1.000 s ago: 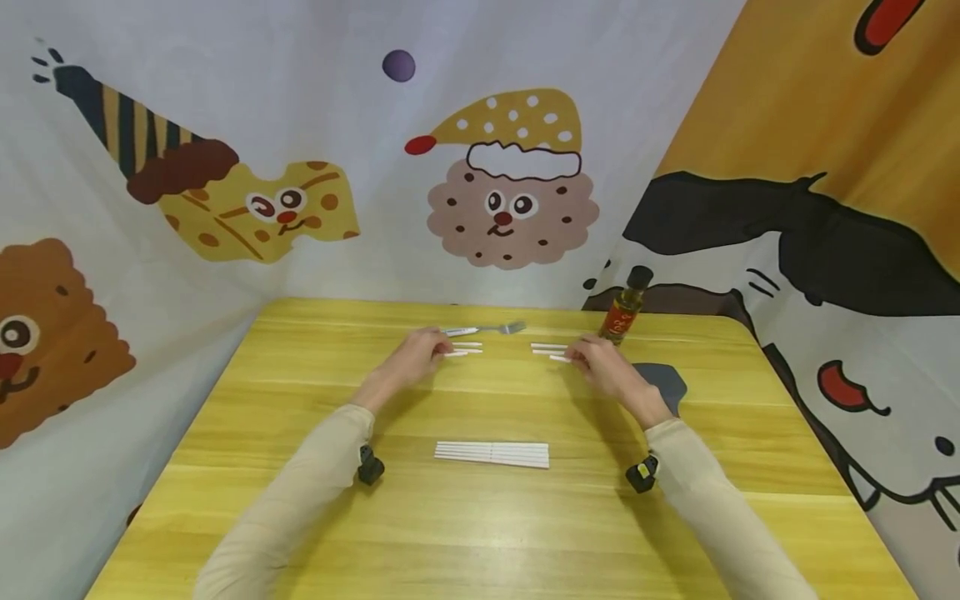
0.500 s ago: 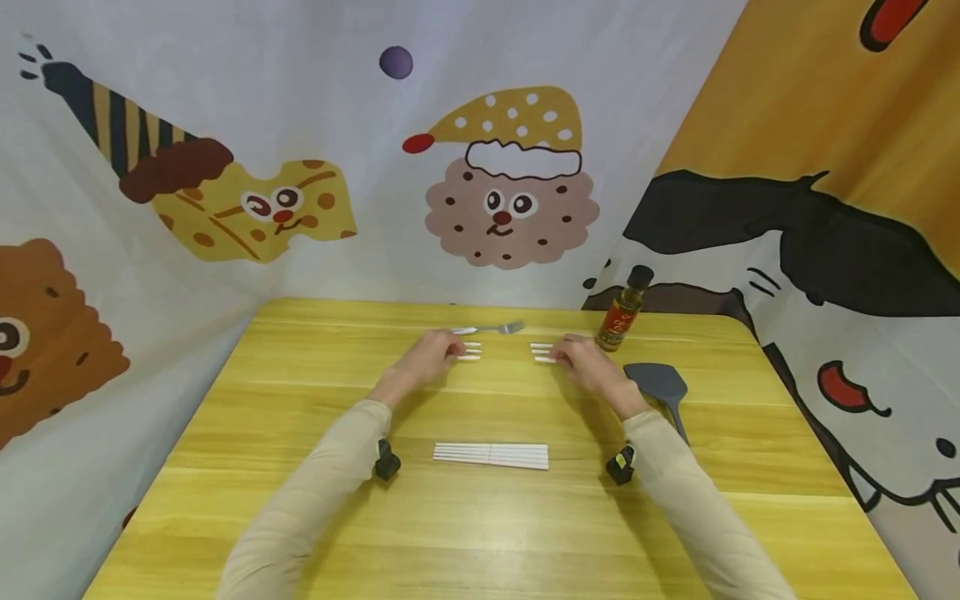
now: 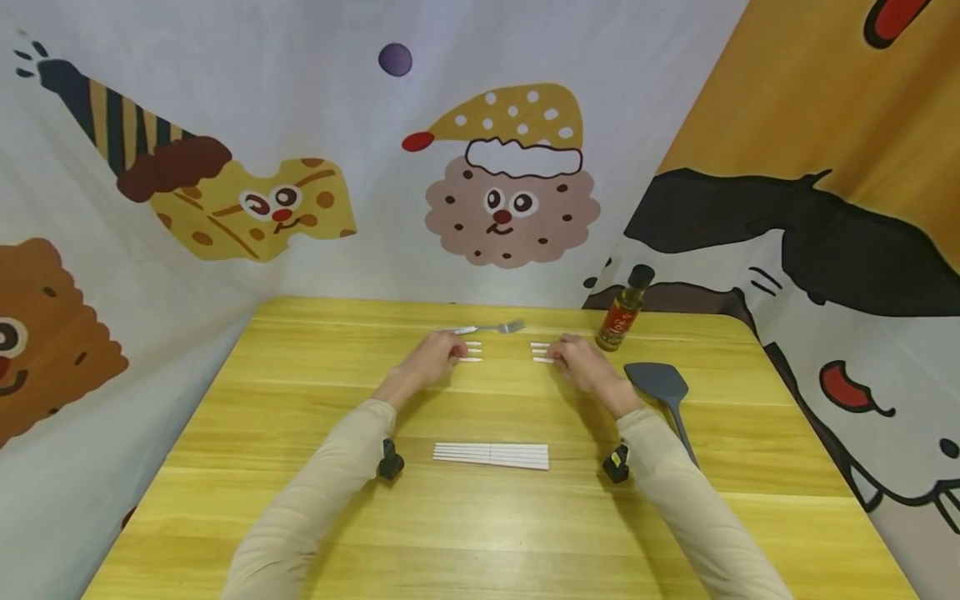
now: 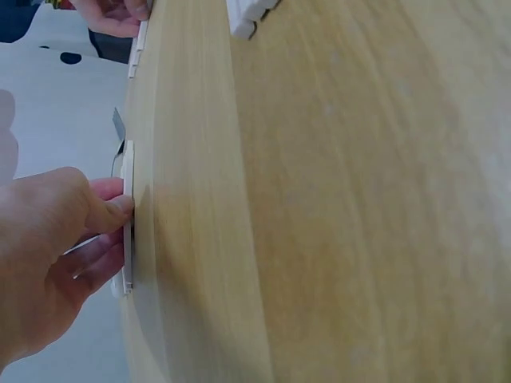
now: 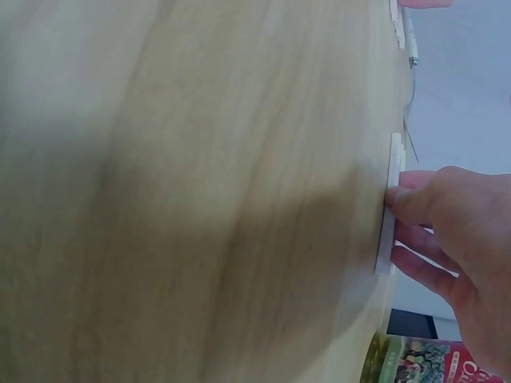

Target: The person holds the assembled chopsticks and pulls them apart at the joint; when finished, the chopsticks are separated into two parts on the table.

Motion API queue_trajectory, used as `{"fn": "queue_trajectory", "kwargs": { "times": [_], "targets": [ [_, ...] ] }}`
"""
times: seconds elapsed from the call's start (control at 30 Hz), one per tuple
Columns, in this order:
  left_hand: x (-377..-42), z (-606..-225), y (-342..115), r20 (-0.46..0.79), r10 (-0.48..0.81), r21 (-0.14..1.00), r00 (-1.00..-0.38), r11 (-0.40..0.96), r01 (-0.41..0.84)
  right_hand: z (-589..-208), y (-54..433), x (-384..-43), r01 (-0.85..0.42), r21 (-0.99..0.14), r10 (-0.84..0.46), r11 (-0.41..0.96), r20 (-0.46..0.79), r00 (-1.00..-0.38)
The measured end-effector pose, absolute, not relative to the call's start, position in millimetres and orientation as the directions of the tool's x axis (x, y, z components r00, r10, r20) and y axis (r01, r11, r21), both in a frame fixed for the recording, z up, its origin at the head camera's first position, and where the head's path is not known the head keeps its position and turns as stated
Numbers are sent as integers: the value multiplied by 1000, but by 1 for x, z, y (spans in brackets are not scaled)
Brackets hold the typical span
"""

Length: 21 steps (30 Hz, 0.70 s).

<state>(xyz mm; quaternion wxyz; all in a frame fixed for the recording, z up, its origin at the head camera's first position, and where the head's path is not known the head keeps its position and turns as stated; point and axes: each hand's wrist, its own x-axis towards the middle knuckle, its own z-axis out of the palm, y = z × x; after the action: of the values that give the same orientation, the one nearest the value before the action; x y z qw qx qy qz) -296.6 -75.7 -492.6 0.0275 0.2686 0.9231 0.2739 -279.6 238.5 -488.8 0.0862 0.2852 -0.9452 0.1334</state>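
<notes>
At the far side of the table, my left hand [image 3: 431,357] pinches the nearest of a small group of short white sticks [image 3: 470,360]. In the left wrist view, the thumb lies on the near side of this flat-sided white stick [image 4: 128,171], fingers behind it. Across a gap, my right hand [image 3: 585,367] pinches the nearest stick of a matching group [image 3: 543,360]. The right wrist view shows its thumb on that white stick [image 5: 394,163]. Both groups lie roughly parallel, inner ends pointing at each other, outer parts hidden by the hands.
Several white sticks [image 3: 491,455] lie side by side in the middle of the table [image 3: 480,533]. Behind the hands is a fork [image 3: 510,327] with a white handle. A bottle [image 3: 619,321] with a red label and a grey spatula [image 3: 660,382] are at the right.
Both hands have shifted inward, toward each other. The nearest stick on each side has moved inward, its inner end now about level with the others. The spatula shows more fully.
</notes>
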Motion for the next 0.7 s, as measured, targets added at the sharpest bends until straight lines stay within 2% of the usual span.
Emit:
{"fn": "queue_trajectory", "kwargs": {
  "times": [0.7],
  "targets": [
    [-296, -496, -77, 130, 504, 502, -854, 709, 495, -484, 238, -280, -547, -234, -499, 804, 235, -834]
  ]
}}
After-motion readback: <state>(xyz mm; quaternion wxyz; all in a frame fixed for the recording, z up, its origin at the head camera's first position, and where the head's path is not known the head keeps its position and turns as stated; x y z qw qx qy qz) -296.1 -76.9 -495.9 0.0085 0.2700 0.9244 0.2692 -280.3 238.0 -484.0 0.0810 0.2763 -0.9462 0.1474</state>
